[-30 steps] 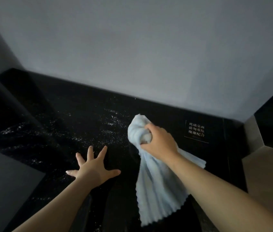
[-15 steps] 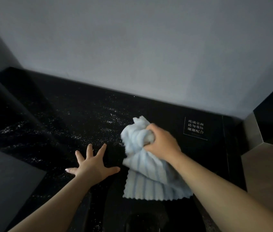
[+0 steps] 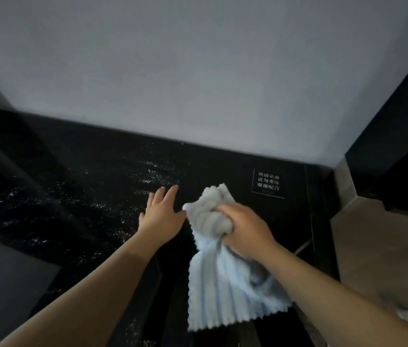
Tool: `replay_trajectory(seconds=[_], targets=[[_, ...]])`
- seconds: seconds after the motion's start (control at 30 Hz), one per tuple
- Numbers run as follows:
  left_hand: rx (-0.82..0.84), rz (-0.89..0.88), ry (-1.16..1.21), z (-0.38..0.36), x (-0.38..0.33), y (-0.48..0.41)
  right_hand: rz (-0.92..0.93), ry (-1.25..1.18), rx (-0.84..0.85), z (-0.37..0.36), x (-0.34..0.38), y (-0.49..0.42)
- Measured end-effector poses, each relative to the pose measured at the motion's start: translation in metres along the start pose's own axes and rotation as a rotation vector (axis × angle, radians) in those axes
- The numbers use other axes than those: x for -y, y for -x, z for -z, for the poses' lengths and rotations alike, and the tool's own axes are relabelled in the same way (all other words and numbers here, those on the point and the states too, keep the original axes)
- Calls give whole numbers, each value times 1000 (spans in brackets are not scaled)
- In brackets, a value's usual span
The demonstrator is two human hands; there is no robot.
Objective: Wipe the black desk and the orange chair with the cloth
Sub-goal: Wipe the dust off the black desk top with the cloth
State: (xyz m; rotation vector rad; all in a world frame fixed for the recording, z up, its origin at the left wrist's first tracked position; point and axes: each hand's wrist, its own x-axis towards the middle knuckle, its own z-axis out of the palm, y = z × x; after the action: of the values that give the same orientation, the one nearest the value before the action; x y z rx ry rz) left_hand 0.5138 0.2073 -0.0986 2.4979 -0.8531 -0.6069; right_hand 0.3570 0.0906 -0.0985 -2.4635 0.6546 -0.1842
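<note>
One cloth (image 3: 223, 291), bunched inside the clamped right fingers (image 3: 226, 210), straight left fingers (image 3: 166, 194) just beside, perhaps touching it.

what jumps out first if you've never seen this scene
The pale blue cloth stands out most, bunched in the right hand near the centre and hanging down over the black desk. Just to its left, the left hand is open with straight fingers. White specks glitter on the dark surface to the left of the hands.
</note>
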Motion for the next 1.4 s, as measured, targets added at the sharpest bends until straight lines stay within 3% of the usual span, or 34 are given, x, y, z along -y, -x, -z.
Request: replay_trajectory(seconds=[0.07, 0.17, 0.23, 0.33, 0.4, 0.5, 0.6, 0.67, 0.73, 0.8, 0.87, 0.93, 1.0, 1.03, 1.1, 1.17, 1.23, 1.27, 1.33, 1.4], targets=[[56, -67, -42, -10, -14, 0, -56, -136, -255, 27, -19, -2], [142, -140, -175, -28, -29, 0, -294, 103, -476, 78, -74, -17], [212, -162, -282, -43, -35, 1, -534, 296, -333, 94, -106, -18], [287, -166, -411, -63, -36, 4, -694, 267, -84, 81, -134, -11], [258, -176, -441, -69, -33, 4, -678, 235, -101, 69, -132, -9], [197, -212, -422, -69, -25, 5, -409, 326, -109, 52, -104, 2], [143, -231, -406, -72, -19, 7, -147, 63, 83, 33, -73, 31], [129, -231, -397, -72, -18, 9, -73, -82, -78, 36, -77, 33], [148, -235, -402, -70, -19, 8, -224, 56, -301, 50, -100, 15], [159, -236, -399, -69, -20, 7, -570, 263, -194, 62, -115, -1], [149, -233, -382, -68, -20, 7, -643, 363, -46, 49, -107, -11], [137, -234, -365, -69, -20, 7, -352, 455, -54, 20, -89, -13], [126, -240, -353, -69, -19, 6, -22, 359, -38, 5, -75, -10], [125, -243, -351, -69, -18, 6, 57, 282, -33, 9, -73, -15], [129, -246, -360, -69, -17, 6, 1, 221, -219, 26, -85, -28], [130, -247, -363, -69, -16, 7, -279, 285, -437, 45, -110, -39], [134, -247, -352, -69, -17, 6, -570, 345, -271, 56, -128, -45], [137, -247, -349, -69, -17, 6, -616, 364, -175, 53, -131, -47], [135, -249, -356, -69, -17, 5, -545, 418, -139, 43, -121, -43], [125, -255, -375, -69, -16, 6, -338, 458, -167, 29, -102, -25]])
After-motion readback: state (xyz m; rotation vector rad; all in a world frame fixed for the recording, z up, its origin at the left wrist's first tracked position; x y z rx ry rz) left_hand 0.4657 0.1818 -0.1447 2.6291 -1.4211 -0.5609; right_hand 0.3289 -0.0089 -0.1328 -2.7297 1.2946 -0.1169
